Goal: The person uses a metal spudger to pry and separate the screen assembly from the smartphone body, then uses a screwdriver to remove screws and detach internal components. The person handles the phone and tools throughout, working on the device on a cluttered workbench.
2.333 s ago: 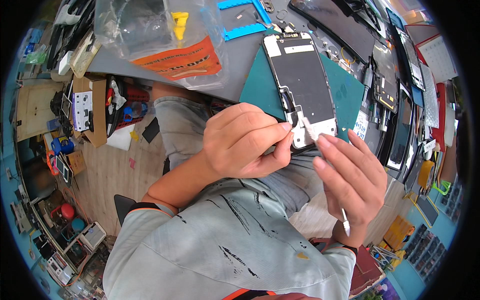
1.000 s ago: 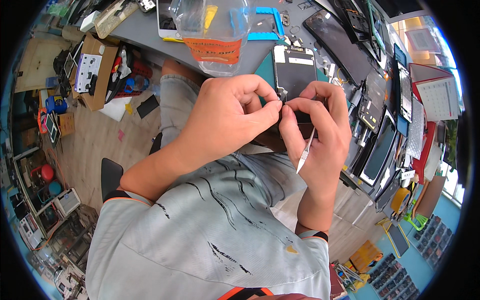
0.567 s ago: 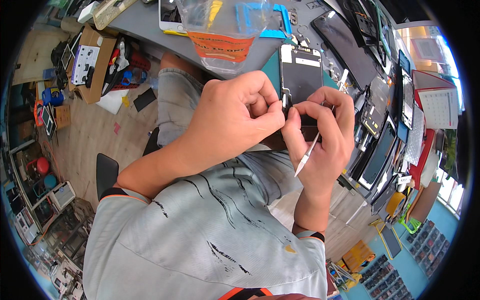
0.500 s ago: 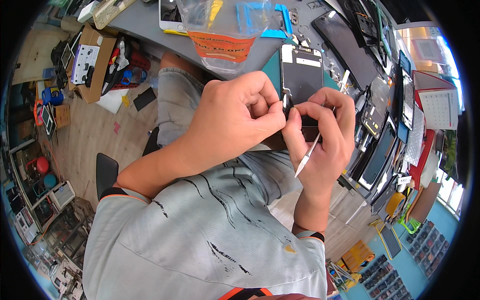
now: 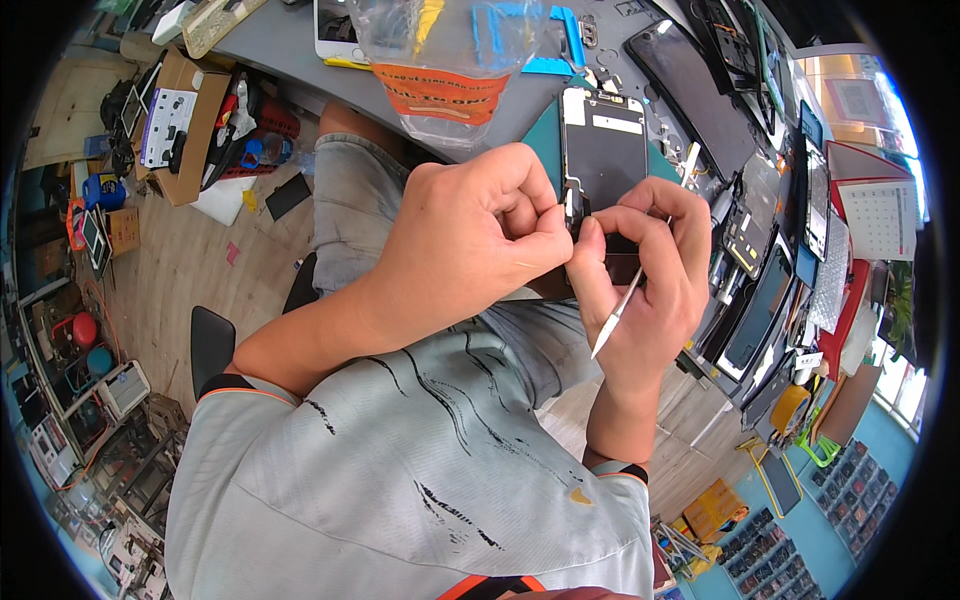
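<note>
My left hand [image 5: 476,225] is closed in a pinch at a small dark flex part [image 5: 574,200] on the lower left edge of a phone screen assembly [image 5: 605,155], which lies back-up on a teal mat [image 5: 548,135]. My right hand [image 5: 640,265] has its thumb and forefinger pinched at the same part, close beside the left fingertips. A white pointed tool [image 5: 618,314] is held in that right hand, slanting down across the palm. The phone's lower end is hidden behind my hands.
A clear bag with an orange label [image 5: 434,95] and a blue frame [image 5: 568,45] sit on the grey desk [image 5: 290,60]. Phones and parts [image 5: 690,95] crowd the right, beside a red desk calendar [image 5: 870,215]. A cardboard box [image 5: 190,150] stands on the floor at left.
Since the earliest frame my right hand has closed in beside the left fingertips, and the tool's angle in it has changed. The whole view has shifted. The last half second shows little movement.
</note>
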Motion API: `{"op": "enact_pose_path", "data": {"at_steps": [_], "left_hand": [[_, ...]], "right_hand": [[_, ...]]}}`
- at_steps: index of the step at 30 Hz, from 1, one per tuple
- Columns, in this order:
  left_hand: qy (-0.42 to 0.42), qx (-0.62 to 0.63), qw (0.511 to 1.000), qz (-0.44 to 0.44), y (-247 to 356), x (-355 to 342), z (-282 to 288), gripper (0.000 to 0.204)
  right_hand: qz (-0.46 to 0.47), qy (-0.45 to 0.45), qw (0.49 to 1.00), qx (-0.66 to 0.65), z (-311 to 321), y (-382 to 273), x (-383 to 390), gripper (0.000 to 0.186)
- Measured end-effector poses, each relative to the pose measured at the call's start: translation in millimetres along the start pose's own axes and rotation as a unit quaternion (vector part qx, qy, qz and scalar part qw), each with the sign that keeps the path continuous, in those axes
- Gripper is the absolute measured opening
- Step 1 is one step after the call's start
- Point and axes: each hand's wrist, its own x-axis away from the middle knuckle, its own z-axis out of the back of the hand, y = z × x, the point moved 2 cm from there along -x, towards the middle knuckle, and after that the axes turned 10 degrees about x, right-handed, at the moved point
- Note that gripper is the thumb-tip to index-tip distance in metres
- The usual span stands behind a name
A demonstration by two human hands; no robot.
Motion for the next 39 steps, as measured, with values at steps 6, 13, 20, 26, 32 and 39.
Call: {"op": "enact_pose_path", "data": {"at_steps": [6, 13, 20, 26, 32, 39], "left_hand": [[0.001, -0.001, 1.000, -0.005, 0, 0, 0, 0.016], [0.005, 0.007, 1.000, -0.005, 1, 1, -1, 0.017], [0.010, 0.005, 1.000, -0.026, 0, 2, 0, 0.017], [-0.002, 0.003, 0.999, -0.039, 2, 4, 1, 0.022], [-0.012, -0.048, 0.989, -0.137, 2, 12, -1, 0.047], [-0.014, -0.121, 0.958, -0.261, 2, 4, -7, 0.048]], "right_hand": [[0.010, 0.011, 1.000, 0.003, 0, 1, 0, 0.020], [-0.005, 0.015, 1.000, -0.002, 3, 3, 0, 0.016], [-0.038, 0.024, 0.999, 0.007, 5, 2, 2, 0.014], [-0.019, 0.039, 0.999, 0.033, 7, 2, 2, 0.014], [-0.010, 0.052, 0.997, 0.049, 9, 3, 6, 0.014], [-0.042, 0.036, 0.998, 0.038, 14, 1, 10, 0.013]]}}
